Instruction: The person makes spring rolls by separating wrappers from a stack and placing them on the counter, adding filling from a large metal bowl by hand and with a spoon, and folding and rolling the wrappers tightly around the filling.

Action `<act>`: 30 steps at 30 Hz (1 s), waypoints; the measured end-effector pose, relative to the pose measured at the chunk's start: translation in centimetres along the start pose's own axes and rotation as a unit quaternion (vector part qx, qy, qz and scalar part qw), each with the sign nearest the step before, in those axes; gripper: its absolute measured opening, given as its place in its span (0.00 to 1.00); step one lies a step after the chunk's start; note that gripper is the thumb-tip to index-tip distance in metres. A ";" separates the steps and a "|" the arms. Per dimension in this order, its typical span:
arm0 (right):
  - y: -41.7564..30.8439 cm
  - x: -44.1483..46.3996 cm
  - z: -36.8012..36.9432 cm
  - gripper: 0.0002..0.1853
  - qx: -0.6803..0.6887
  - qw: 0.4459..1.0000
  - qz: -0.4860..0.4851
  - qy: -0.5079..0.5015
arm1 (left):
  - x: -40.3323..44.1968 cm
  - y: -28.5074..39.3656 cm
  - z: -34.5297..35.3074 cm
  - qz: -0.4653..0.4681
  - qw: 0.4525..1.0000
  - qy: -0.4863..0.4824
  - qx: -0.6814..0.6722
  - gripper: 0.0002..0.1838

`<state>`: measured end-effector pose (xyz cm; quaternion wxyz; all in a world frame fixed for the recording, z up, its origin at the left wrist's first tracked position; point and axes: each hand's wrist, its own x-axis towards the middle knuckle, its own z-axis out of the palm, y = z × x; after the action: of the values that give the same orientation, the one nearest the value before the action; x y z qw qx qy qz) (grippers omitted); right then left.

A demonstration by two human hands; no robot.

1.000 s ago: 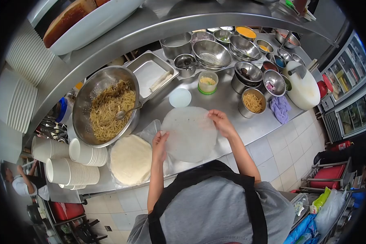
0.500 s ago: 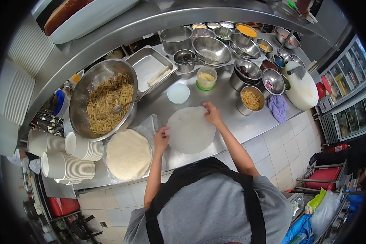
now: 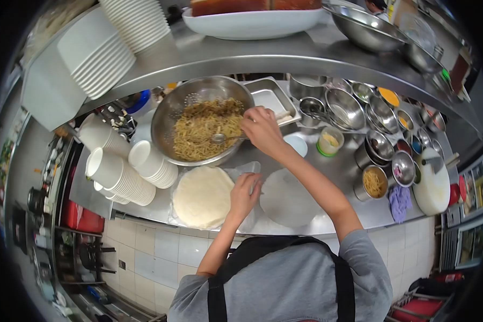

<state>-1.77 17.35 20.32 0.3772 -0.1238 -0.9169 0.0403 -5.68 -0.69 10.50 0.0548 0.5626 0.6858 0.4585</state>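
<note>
Curled over the near right rim of a large steel bowl (image 3: 161,115), my right hand (image 3: 263,131) is closed around the handle end of a spoon (image 3: 218,138). The spoon's head rests on a shredded, noodle-like yellow-brown filling (image 3: 198,126) in the bowl. My left hand (image 3: 244,197) hovers with fingers apart beside a pale round stack of wrapper sheets (image 3: 201,198), holding nothing. Clear plastic (image 3: 249,168) lies under the stack. One thin translucent round sheet (image 3: 284,201) is flat on the steel counter, partly beneath my right forearm.
Stacked white tubs (image 3: 123,177) stand at left. A steel tray (image 3: 271,96), a pale round lid (image 3: 296,145) and a green-based cup (image 3: 330,141) sit behind. Several steel bowls (image 3: 344,107), a noodle pot (image 3: 374,183) and a purple cloth (image 3: 400,204) are at right. A shelf (image 3: 252,61) overhangs.
Both hands have left the translucent sheet's edges. My right hand has moved left to the spoon, my left hand toward the wrapper stack. The camera view has turned left.
</note>
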 end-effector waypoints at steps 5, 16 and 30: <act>0.4 4.1 7.4 0.17 -0.105 0.949 0.034 -0.295 | 2.1 -0.6 -5.5 0.029 0.943 0.309 0.117 0.22; 2.8 11.7 7.9 0.20 -0.113 0.844 -0.017 -0.525 | 6.2 -7.1 -11.1 -0.032 0.905 0.400 0.142 0.28; 3.5 12.2 14.6 0.10 -0.170 0.944 -0.039 -0.280 | 7.5 -7.7 -9.1 -0.023 0.895 0.424 0.133 0.28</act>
<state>-19.69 24.13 17.71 0.0799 -0.1334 -0.9830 -0.0977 -19.31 0.71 13.70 -0.3062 0.3006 0.7115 0.5565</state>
